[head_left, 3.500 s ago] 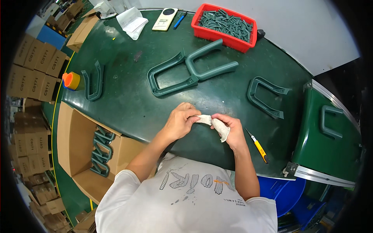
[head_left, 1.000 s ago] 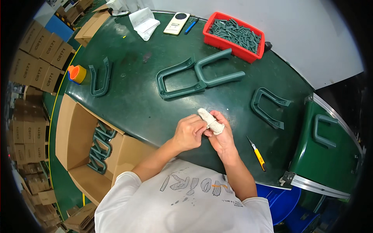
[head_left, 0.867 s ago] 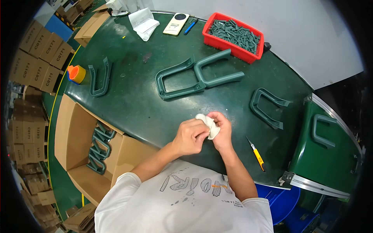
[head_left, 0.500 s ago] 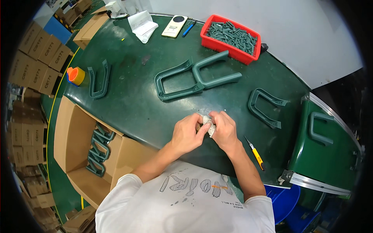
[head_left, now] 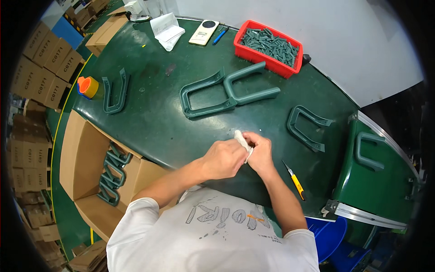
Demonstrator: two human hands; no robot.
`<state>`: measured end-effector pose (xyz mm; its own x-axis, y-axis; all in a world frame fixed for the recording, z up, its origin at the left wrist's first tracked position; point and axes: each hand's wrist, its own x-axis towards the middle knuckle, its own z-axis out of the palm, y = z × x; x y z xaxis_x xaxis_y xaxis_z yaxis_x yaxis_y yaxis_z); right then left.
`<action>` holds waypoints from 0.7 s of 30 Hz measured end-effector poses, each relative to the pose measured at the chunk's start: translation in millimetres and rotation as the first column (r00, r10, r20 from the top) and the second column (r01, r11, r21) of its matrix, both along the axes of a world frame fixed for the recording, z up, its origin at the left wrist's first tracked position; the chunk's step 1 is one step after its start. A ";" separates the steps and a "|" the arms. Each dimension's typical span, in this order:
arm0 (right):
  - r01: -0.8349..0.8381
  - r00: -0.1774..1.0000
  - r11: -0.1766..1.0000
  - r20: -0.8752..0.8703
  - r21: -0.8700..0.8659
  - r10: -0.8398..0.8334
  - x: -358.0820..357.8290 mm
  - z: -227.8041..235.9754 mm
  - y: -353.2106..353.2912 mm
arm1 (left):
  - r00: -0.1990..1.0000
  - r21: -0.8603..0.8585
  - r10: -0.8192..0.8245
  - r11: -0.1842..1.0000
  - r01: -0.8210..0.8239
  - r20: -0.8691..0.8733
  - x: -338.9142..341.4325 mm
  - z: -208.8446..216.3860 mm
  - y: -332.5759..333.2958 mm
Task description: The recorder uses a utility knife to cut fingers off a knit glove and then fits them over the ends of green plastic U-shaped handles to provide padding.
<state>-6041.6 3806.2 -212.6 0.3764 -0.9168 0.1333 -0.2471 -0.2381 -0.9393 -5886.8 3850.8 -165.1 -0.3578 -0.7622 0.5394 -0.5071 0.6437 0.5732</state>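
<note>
White cloth [head_left: 244,142] grasped in both hands [head_left: 222,159] by the surface's [head_left: 154,115] near edge

Room is bounded far by green handles [head_left: 228,87], right by a knife [head_left: 297,184], left by a box [head_left: 84,163].

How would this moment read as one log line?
left hand: holding white cloth | right hand: holding same cloth | yellow-handled knife: on green table, untouched | red bin: holding green pieces

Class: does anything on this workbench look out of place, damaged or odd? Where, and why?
The yellow-handled knife lies beside the right forearm, its blade apparently exposed: a likely cut risk. A dark smudge mars the green tabletop.
</note>
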 end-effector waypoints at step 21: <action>-0.118 0.681 0.812 0.642 0.571 -0.353 31.6 16.5 17.5 | 0.969 -0.019 0.179 0.983 -0.185 -0.170 -1.8 -28.7 1.8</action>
<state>-6010.0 3823.7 -196.2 0.2681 -0.9393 -0.2140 0.5390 0.3303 -0.7748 -5888.5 3852.6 -193.8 -0.1178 -0.7861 0.6067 -0.5167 0.5703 0.6386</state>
